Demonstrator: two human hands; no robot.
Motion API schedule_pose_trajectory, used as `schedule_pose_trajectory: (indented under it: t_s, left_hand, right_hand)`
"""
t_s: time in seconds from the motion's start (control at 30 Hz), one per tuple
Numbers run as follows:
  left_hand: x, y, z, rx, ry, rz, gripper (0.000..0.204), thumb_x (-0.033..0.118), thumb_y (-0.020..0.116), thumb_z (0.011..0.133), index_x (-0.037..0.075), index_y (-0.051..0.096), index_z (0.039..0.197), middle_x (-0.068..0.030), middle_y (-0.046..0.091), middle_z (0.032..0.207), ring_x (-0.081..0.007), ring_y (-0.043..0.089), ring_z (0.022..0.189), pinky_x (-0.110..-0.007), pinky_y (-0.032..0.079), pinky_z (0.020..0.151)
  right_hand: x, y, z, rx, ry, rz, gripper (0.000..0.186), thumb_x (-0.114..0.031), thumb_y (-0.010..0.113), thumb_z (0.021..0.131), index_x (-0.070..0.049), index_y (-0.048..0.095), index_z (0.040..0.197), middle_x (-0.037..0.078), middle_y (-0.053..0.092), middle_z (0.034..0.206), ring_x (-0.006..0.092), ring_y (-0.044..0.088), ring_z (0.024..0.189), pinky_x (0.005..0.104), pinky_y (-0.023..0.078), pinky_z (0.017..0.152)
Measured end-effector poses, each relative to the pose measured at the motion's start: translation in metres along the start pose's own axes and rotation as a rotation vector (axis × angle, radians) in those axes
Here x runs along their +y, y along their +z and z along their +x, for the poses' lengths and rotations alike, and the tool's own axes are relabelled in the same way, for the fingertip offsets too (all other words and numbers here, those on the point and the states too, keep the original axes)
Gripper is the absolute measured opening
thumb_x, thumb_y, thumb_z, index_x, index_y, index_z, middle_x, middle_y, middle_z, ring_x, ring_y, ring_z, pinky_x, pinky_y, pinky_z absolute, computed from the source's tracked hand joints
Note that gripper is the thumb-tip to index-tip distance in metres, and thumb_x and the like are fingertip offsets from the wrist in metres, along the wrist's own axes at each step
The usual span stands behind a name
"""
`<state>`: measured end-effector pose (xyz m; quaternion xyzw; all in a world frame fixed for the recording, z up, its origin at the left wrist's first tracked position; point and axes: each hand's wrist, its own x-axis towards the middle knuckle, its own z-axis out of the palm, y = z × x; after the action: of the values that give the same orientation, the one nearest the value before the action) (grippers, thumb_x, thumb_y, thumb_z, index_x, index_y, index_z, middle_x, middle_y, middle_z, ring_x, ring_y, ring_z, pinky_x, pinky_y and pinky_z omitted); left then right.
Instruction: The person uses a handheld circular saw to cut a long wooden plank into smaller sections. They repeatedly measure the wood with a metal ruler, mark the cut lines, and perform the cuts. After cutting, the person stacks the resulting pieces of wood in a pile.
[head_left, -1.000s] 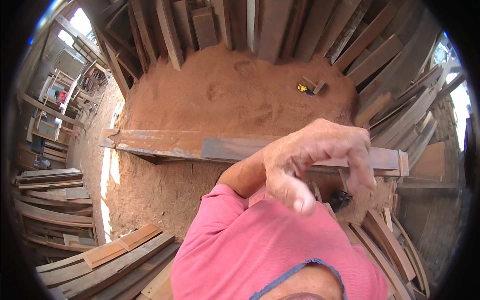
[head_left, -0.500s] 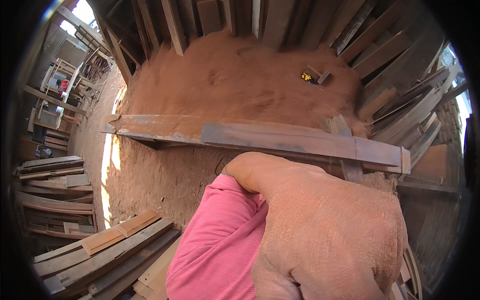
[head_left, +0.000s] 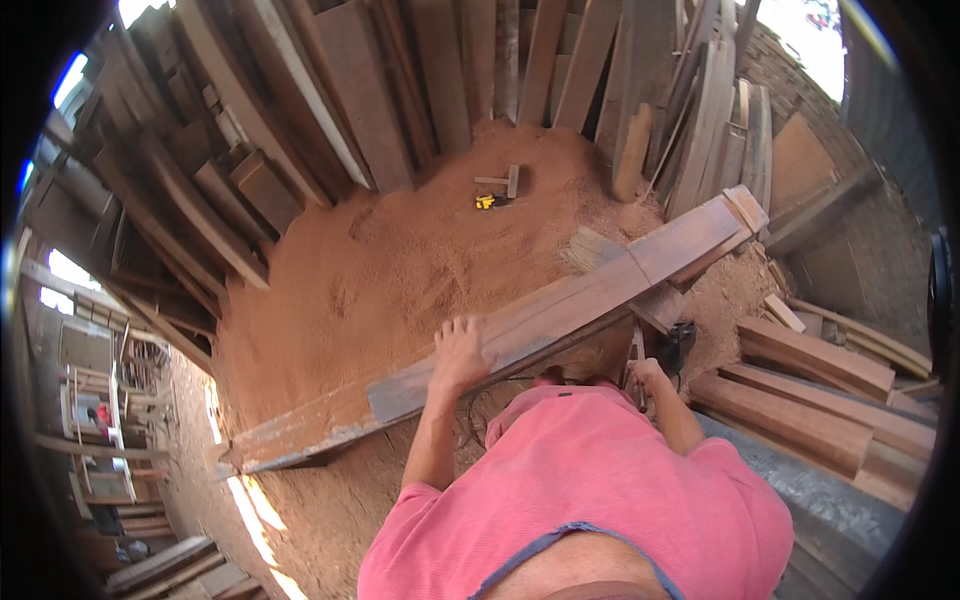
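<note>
A smooth plank (head_left: 560,318) lies on top of a longer, weathered beam (head_left: 300,430) that runs diagonally from lower left to upper right. My left hand (head_left: 462,352) rests over the plank, fingers stretched out and slightly apart, holding nothing. Right of my body, my right hand (head_left: 645,374) is closed on a thin, upright tool (head_left: 637,345) whose kind I cannot make out. Close beside that hand is a dark object (head_left: 679,345), too unclear to name. A short cross piece (head_left: 655,306) of wood sits under the plank's right part.
Reddish sawdust (head_left: 400,285) is heaped beyond the beam. A small yellow tool (head_left: 485,202) and a T-shaped wooden piece (head_left: 512,181) lie on it. Many boards (head_left: 365,95) lean around the back. Stacked timber (head_left: 790,410) lies at right, with more boards (head_left: 165,565) at lower left.
The view has swung, so the beam now slants up to the right. The arm that filled the foreground has drawn away. Both hands now show, the left on the plank, the right beside it.
</note>
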<state>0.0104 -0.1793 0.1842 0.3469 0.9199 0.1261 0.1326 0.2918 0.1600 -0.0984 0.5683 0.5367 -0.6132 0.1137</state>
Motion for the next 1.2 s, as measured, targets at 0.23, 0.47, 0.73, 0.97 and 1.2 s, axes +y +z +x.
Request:
schedule_pose_trajectory:
  t_s: [0.23, 0.47, 0.73, 0.97, 1.2]
  left_hand:
    - [-0.028, 0.111, 0.029, -0.24, -0.011, 0.084, 0.11, 0.055, 0.082, 0.078, 0.016, 0.027, 0.165, -0.0377, 0.018, 0.167, -0.0531, 0.019, 0.156, -0.068, 0.016, 0.122]
    - [-0.008, 0.125, 0.072, -0.371, 0.152, 0.113, 0.128, 0.062, 0.084, 0.071, 0.019, 0.014, 0.169, -0.0389, 0.007, 0.168, -0.0555, 0.01, 0.157, -0.071, 0.01, 0.122]
    - [0.007, 0.162, 0.118, -0.438, 0.336, 0.158, 0.132, 0.063, 0.085, 0.071, 0.019, 0.008, 0.17, -0.0407, 0.002, 0.167, -0.0582, 0.006, 0.156, -0.072, 0.011, 0.121]
    - [0.023, 0.157, 0.123, -0.516, 0.29, 0.246, 0.128, 0.052, 0.081, 0.071, 0.017, 0.008, 0.169, -0.0382, 0.008, 0.167, -0.0576, 0.016, 0.153, -0.068, 0.019, 0.121]
    - [0.02, 0.16, 0.119, -0.492, 0.297, 0.246, 0.129, 0.053, 0.082, 0.071, 0.018, 0.006, 0.169, -0.038, 0.01, 0.166, -0.0585, 0.018, 0.151, -0.07, 0.016, 0.12]
  right_hand:
    - [-0.035, 0.038, -0.008, 0.027, 0.171, 0.587, 0.024, -0.029, 0.067, 0.103, -0.007, 0.062, 0.098, 0.007, 0.06, 0.065, 0.0216, 0.056, 0.051, 0.0396, 0.048, 0.046]
    - [-0.05, 0.082, -0.021, 0.077, 0.224, 0.936, 0.027, -0.021, 0.068, 0.103, -0.001, 0.059, 0.117, 0.013, 0.064, 0.078, 0.0225, 0.062, 0.056, 0.038, 0.054, 0.047]
    - [-0.065, 0.111, -0.02, 0.355, 0.212, 0.969, 0.024, -0.014, 0.069, 0.098, 0.009, 0.064, 0.105, 0.017, 0.066, 0.077, 0.0252, 0.068, 0.058, 0.0377, 0.053, 0.042]
    - [-0.081, 0.138, -0.017, 0.549, 0.271, 1.204, 0.033, -0.019, 0.077, 0.092, 0.008, 0.066, 0.108, 0.02, 0.069, 0.087, 0.028, 0.068, 0.065, 0.0422, 0.055, 0.052]
    - [-0.102, 0.163, 0.02, 0.607, 0.265, 1.18, 0.069, -0.031, 0.075, 0.094, 0.016, 0.052, 0.139, 0.026, 0.058, 0.144, 0.0334, 0.061, 0.124, 0.0522, 0.052, 0.102]
